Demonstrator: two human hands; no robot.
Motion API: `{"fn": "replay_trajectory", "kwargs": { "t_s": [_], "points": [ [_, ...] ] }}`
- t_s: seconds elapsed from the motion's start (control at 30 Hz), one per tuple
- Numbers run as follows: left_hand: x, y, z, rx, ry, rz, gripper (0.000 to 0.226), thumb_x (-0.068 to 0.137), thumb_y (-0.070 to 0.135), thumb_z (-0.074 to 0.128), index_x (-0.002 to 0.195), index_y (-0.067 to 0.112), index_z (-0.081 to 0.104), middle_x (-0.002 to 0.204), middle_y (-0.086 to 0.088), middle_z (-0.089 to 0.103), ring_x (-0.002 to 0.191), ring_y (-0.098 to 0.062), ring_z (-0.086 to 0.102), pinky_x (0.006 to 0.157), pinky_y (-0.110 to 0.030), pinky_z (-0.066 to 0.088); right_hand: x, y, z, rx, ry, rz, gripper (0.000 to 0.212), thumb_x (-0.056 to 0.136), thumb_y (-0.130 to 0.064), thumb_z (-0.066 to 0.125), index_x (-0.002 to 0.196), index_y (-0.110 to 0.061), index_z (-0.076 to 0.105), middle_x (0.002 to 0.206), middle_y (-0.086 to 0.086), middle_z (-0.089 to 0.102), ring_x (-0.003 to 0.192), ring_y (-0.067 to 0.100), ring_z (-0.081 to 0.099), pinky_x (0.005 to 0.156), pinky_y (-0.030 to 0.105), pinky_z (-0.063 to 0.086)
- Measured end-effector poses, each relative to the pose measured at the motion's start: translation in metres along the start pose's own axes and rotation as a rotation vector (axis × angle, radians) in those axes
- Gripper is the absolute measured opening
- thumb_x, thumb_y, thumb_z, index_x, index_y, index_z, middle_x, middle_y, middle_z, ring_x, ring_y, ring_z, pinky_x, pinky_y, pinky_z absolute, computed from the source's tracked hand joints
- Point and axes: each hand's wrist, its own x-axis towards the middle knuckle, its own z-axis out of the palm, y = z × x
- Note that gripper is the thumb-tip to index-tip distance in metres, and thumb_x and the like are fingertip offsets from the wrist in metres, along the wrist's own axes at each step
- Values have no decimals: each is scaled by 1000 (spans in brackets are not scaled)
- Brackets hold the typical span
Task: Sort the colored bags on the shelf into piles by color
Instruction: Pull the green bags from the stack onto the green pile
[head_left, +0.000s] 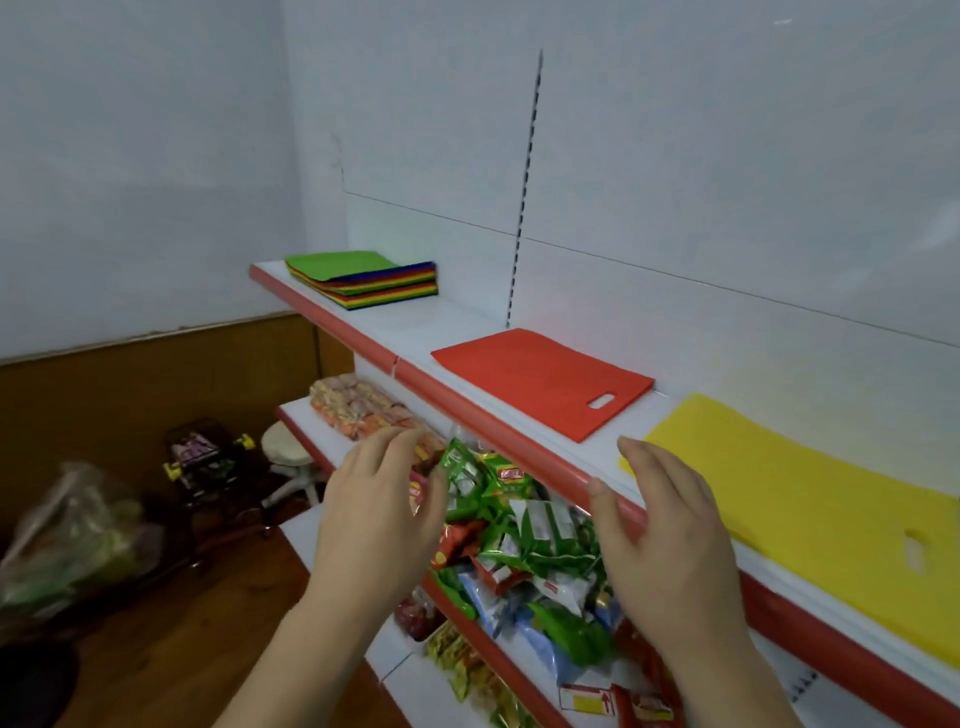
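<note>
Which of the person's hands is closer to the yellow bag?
The right hand, its fingertips at the yellow bag's near corner. The left hand hangs farther left, before the snack shelf below.

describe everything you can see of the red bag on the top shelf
The red bag is a flat, thin rectangular piece in orange-red, apparently of felt-like non-woven fabric, though the material is hard to confirm. A slot-shaped handle hole is cut near its right end. It lies flat and alone on the white top shelf, turned at a slant to the shelf's red front edge, between the mixed-color stack and the yellow bag. Neither hand touches it.
</note>
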Motion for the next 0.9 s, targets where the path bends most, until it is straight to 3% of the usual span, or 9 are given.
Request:
{"fn": "replay_trajectory", "kwargs": {
  "t_s": [0.23,0.4,0.73,0.9],
  "points": [
    [72,-72,5,76,22,-83,44,95,41,53,134,21,54,136,5,55,129,-15,46,104,-32,39,69,-35,98,99,-8,-44,49,94,-44,48,130,-13,58,129,1,58,121,16,46,100,27,34],
    [132,-121,11,139,-33,-116,45,95,48,48,136,29,50,140,11,49,131,-11,42,106,-38,44,126,-59,164,160,-50,-74,47,97,-43,49,132,-13,57,130,0,58,122,15,46,100,24,32],
    [221,-241,15,132,73,-239,42,95,44,48,134,28,52,136,12,51,128,-8,43,105,-32,44,218,-130,290,192,-125,-130,45,94,-40,55,130,-14,58,129,-1,58,121,15,46,98,23,32],
    [276,-321,20,91,86,-212,42,96,45,49,132,26,55,134,11,54,128,-8,44,105,-30,41,254,-176,357,159,-116,-111,44,92,-41,55,127,-15,60,126,-1,59,118,15,46,94,25,36]
  ]
}}
